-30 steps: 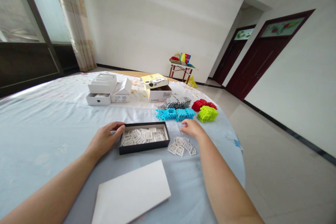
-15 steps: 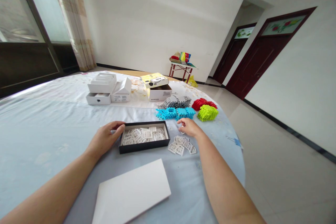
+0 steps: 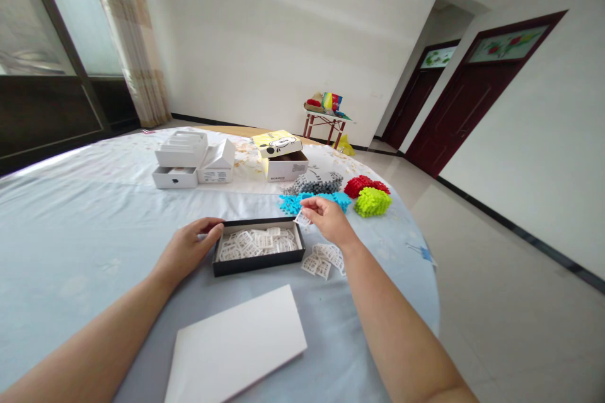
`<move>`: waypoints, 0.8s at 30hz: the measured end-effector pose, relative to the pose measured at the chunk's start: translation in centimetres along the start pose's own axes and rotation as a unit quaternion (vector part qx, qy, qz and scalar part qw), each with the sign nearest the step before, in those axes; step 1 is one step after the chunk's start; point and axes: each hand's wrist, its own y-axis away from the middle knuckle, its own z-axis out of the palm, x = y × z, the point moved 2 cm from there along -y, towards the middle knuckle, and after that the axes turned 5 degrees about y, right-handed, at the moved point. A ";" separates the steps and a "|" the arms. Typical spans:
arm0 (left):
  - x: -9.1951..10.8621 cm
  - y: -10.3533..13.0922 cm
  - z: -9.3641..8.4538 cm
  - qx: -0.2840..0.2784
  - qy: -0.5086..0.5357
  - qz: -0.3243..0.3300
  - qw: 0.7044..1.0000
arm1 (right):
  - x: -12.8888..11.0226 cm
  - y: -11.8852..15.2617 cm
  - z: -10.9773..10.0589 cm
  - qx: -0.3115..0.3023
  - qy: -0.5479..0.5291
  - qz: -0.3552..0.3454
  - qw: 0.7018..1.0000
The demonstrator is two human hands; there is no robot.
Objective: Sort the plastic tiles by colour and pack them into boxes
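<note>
Right hand (image 3: 326,220): thumb and fingertips closed on one small white openwork piece, apparently plastic (image 3: 301,219), which is held tilted by the far right corner of an open, black-walled rectangular box (image 3: 259,262). Left hand (image 3: 189,244): loosely curved, set at the box's left end; whether the wall is gripped or merely touched cannot be told. Similar white pieces (image 3: 255,242): jumbled inside the box. Fanned white pieces (image 3: 324,258): laid on the cloth-covered table (image 3: 94,245), beside its right end. Handling, as judged: the thin piece is best pinched lightly by one edge, clear of the rim, with the box steadied.
</note>
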 end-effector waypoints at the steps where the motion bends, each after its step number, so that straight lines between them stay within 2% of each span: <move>1: 0.1 0.0 0.0 0.001 -0.001 0.000 1.000 | -0.4 0.1 0.4 -0.014 -0.010 -0.005 1.000; 4: 0.3 0.1 -0.1 0.006 0.000 0.002 1.000 | -0.7 0.3 0.7 -0.031 -0.006 -0.019 0.999; 10: 0.3 0.1 -0.1 0.009 0.002 0.001 1.000 | 1.0 0.3 -0.4 0.019 0.058 -0.004 0.998; 14: 0.2 0.1 -0.1 0.007 0.000 0.007 1.000 | 2.0 1.8 -1.1 0.027 0.124 0.004 0.992; 19: 0.2 0.0 -0.1 0.008 0.002 0.009 1.000 | 2.8 4.9 -2.1 -0.028 0.250 -0.040 0.967; 24: 0.0 -0.1 0.1 0.004 0.006 0.006 1.000 | 3.3 7.3 -1.7 -0.110 0.356 -0.044 0.927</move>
